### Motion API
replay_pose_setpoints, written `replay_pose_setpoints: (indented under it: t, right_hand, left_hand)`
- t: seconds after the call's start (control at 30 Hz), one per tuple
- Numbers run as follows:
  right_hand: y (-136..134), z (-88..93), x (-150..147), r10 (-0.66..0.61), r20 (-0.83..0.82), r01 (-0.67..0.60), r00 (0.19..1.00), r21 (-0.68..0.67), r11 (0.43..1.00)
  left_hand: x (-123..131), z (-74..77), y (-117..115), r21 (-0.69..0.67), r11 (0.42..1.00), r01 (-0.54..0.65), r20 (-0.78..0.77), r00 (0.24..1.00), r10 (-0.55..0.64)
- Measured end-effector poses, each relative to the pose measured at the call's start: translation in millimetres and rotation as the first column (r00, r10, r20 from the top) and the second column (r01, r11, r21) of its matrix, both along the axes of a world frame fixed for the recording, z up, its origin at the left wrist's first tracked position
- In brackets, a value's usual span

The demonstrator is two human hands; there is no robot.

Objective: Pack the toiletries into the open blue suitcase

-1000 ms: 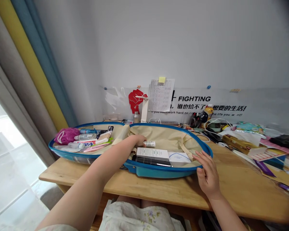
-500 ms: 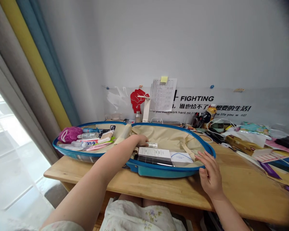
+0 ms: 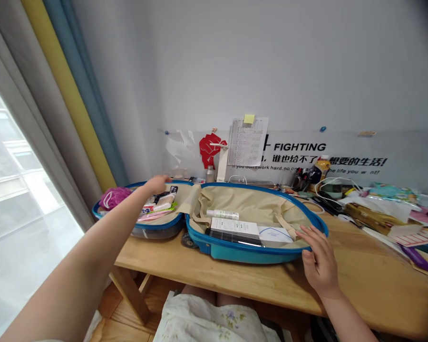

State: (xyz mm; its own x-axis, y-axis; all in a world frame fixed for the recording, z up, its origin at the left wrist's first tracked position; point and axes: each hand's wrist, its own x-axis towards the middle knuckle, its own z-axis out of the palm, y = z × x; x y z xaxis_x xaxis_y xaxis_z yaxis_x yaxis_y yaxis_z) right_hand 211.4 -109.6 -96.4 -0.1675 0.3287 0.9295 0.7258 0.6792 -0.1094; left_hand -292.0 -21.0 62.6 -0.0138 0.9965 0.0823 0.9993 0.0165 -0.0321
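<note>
Blue hard-shell suitcase (image 3: 242, 254): open flat on the light wooden worktop (image 3: 214, 280), with left and right shells side by side and the cream fabric lining (image 3: 251, 199) facing up. This flat layout appears to give open access to both shells.

Left grip (image 3: 157, 184): open, fingers extended, with nothing visible in it. Raised at the far edge of the left shell; contact with the contents cannot be determined.

Right grip (image 3: 319, 266): open, fingers spread, with the fingertips on the near blue rim (image 3: 267, 251) of the right shell. It grasps nothing and appears to steady the shell.

Right shell contents: a slim white spray bottle (image 3: 222, 214) lies on the lining, with a white rectangular carton (image 3: 234, 227) just nearer. A flat black case (image 3: 231, 239) sits by the near rim, and a white sheet with a blue outline (image 3: 275, 234) lies to the right. All lie flat, apparently to stay low inside the shell.

Left shell contents: a pink mesh bath puff (image 3: 113, 197) at the left end; pink-and-white packets (image 3: 157, 213) toward the join.

Worktop, far right: a yellow-orange plastic bottle (image 3: 323, 168) and a loop of white cable (image 3: 337, 187).
</note>
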Motion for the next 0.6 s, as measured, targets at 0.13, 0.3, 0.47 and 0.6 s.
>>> replay_pose_setpoints:
  t: [0.13, 0.3, 0.47, 0.6]
  right_hand:
    - [1, -0.2, 0, 0.009, -0.01, -0.009, 1.0, 0.001, 1.0]
    - [2, -0.5, 1, -0.001, -0.008, 0.001, 1.0, 0.008, 1.0]
    - [3, -2.0, 2, -0.013, -0.004, 0.013, 1.0, 0.013, 1.0]
    - [4, -1.8, 1, 0.0, -0.004, 0.0, 1.0, 0.032, 0.999]
  left_hand:
    - [-69, -24.8, -36, -0.053, 0.983, -0.175, -0.12, 0.979, 0.167]
    - [-98, -48.2, -49, -0.064, 0.97, -0.235, -0.204, 0.954, 0.218]
    - [-101, -48.3, -43, -0.062, 0.978, -0.199, -0.244, 0.953, 0.179]
    - [-101, -46.4, -45, -0.052, 0.985, -0.163, -0.259, 0.955, 0.144]
